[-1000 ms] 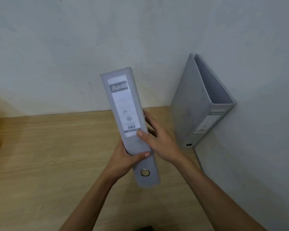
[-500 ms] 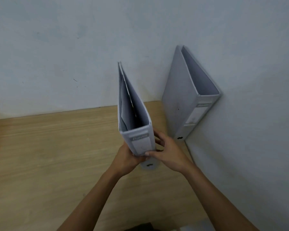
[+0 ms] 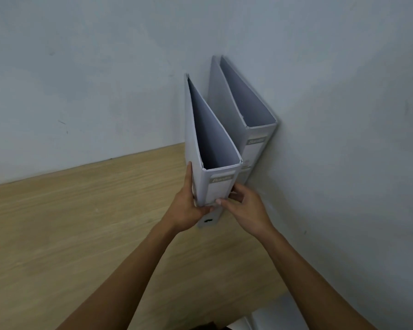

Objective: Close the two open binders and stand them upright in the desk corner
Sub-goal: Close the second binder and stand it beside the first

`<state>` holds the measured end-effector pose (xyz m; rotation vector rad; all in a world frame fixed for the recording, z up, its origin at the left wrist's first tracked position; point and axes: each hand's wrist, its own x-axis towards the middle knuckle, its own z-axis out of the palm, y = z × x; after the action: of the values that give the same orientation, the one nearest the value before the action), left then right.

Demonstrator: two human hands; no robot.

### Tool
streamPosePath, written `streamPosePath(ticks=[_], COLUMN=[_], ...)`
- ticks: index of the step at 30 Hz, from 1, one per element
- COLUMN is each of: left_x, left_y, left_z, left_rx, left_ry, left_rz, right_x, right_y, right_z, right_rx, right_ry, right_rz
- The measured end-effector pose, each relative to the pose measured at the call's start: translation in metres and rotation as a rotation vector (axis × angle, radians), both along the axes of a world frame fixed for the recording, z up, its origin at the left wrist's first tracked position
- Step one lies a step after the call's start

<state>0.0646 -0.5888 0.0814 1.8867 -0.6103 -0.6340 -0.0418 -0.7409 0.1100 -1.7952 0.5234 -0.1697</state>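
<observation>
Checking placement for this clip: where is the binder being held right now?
In the head view, the held binder stands upright right of centre, gripped by both hands, just left of the corner binder.

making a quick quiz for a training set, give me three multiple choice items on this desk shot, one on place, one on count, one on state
1. Where does the far binder stand?
A. in the corner against the right wall
B. flat in the middle of the desk
C. on the floor

2. How many binders are in view?
A. one
B. two
C. four

3. What state is the near binder in?
A. lying open
B. closed and upright, held by both hands
C. standing alone, untouched

Answers:
1 A, it sits upright where the desk meets the right wall.
2 B, only two grey binders show.
3 B, the left hand and right hand each have a grip on its spine end.
</observation>
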Motion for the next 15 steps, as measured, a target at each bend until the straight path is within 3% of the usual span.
streamPosePath(ticks=[15], left_x=[0.029], left_y=[-0.036], left_z=[0.005], left_rx=[0.022], left_ry=[-0.033], left_rz=[-0.041], right_x=[0.025], right_y=[-0.016], right_z=[-0.009], right_rx=[0.026], right_ry=[-0.029], right_rz=[-0.218])
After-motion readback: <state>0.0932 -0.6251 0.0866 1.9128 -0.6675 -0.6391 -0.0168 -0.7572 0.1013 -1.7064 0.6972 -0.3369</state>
